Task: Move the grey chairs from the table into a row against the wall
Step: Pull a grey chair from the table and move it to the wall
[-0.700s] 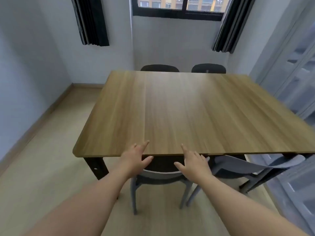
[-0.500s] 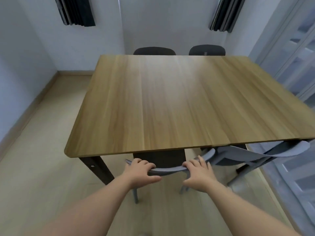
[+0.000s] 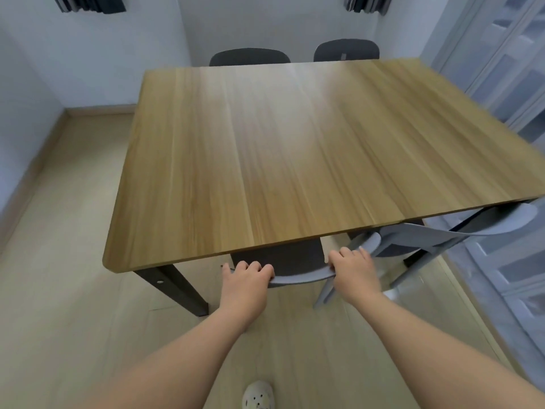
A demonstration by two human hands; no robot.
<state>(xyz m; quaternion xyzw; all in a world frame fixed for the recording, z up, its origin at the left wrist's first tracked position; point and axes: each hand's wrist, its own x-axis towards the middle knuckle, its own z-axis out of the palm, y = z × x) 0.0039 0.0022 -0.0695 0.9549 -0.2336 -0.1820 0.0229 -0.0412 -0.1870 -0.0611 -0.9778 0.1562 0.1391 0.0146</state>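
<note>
The chair (image 3: pixel 298 278) stands tucked under the table's (image 3: pixel 280 157) near edge, its backrest running left to right along that edge. The left grip (image 3: pixel 246 276) curls over the backrest's left end and the right grip (image 3: pixel 354 267) over its right end. Both hold it, and they are about equally near. The chair lies ahead of both grips, so the pull likely comes straight back from the edge, square to the backrest's long axis. A second chair (image 3: pixel 442 234) sits just beside it toward the near right corner. Whether the two backrests touch is hard to tell.
</note>
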